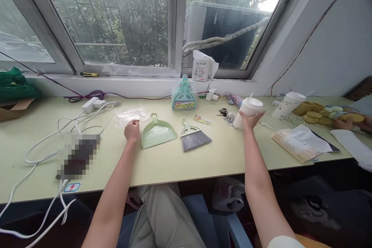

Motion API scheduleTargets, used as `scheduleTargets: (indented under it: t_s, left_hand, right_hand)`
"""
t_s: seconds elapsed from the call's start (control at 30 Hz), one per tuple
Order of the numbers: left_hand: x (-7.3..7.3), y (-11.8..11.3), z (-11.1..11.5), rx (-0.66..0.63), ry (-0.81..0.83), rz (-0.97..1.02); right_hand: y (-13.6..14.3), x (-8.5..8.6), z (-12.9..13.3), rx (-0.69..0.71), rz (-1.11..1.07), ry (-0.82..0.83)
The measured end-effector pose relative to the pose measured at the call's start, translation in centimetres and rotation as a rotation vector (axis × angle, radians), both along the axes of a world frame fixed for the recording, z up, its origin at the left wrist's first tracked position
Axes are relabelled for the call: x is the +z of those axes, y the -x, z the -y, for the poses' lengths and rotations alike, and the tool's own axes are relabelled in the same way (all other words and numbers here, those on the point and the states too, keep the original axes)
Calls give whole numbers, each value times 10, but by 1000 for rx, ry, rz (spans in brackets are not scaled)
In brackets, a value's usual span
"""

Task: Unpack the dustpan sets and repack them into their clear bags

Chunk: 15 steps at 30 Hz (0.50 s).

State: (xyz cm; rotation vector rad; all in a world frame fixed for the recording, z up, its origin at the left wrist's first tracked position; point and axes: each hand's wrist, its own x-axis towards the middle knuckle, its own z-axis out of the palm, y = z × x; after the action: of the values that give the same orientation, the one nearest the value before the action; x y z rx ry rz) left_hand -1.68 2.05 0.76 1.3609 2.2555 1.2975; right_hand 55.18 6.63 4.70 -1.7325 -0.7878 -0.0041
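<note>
Closest in, two bare forearms [108, 197] reach out past grey trousers [158, 217] and over a pale table [192, 168]. The right hand [250, 120] is wrapped around a white cup [252, 105] with a lid and straw, towards the right of the table; whether its base touches the tabletop cannot be told. A bunch of keys and chain [230, 118] lies just left of the cup.

The left hand [132, 130] is curled in a loose fist; whether anything is pinched inside cannot be told. Beside it lie a crumpled clear wrapper [123, 114] and a green dustpan [158, 135], handle towards the window [124, 19]. Between dustpan and cup lies a small brush [195, 140], grey bristles facing the person, with a printed label strip [204, 121] near it. Behind these, packaged dustpans [184, 99] stand by the wall.

Farther left are white cables [36, 161] and a blurred-out dark object [80, 159]. Farther right are a second cup [288, 105], a paper bag [290, 145] and a co-worker's white sleeve [356, 149].
</note>
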Motion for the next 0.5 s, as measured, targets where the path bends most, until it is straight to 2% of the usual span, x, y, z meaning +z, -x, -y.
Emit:
scheduleTargets:
  t_s: [0.07,0.13,0.23,0.4,0.5]
  left_hand:
    - [0,1,0,4,-18,1]
    - [-1,2,1,14,-29,8]
    - [-1,3,4,11,-33,33]
    - [-3,2,3,-30,-60,30]
    - [-6,1,-1,-62,-100,-3]
  right_hand:
    - [-6,-2,-6,61,-63,55]
    - [0,-3,-3,40,-49,51]
    - [18,3,21,44,33,-54]
    - [65,25,102,292,126,-320]
    - [107,28,162,465,80,-238]
